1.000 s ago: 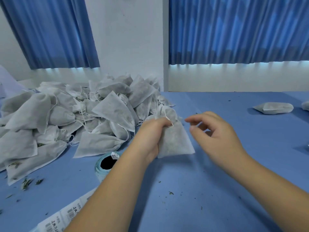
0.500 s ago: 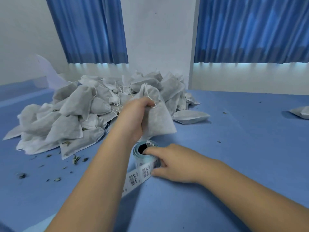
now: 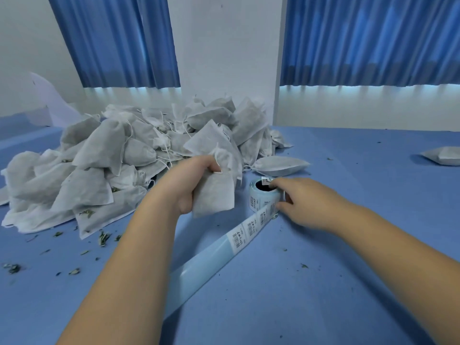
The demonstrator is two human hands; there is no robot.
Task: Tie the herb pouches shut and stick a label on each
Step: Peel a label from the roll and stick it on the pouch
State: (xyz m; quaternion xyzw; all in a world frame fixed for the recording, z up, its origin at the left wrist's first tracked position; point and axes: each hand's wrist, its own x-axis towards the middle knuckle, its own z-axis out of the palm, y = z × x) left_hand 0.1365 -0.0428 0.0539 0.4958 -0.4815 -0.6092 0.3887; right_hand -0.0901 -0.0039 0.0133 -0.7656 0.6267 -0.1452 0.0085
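Herb pouch [image 3: 216, 195] hangs from the left hand [image 3: 189, 188], whose grip is clenched on its gathered neck. Just right of that grip, the right hand [image 3: 306, 202] grasps the label roll [image 3: 263, 195] on the worktop [image 3: 348, 270]. Judged from here, steadying the roll while peeling a single label off the strip [image 3: 249, 227] would go best. Count: one roll, one held pouch, two loose pouches [image 3: 278, 165], and a pile [image 3: 124, 158] too dense to count.

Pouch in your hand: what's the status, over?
Left hand grips pouch. Right hand holds label roll, strip trailing. No label visible on pouch. Nothing blocking.
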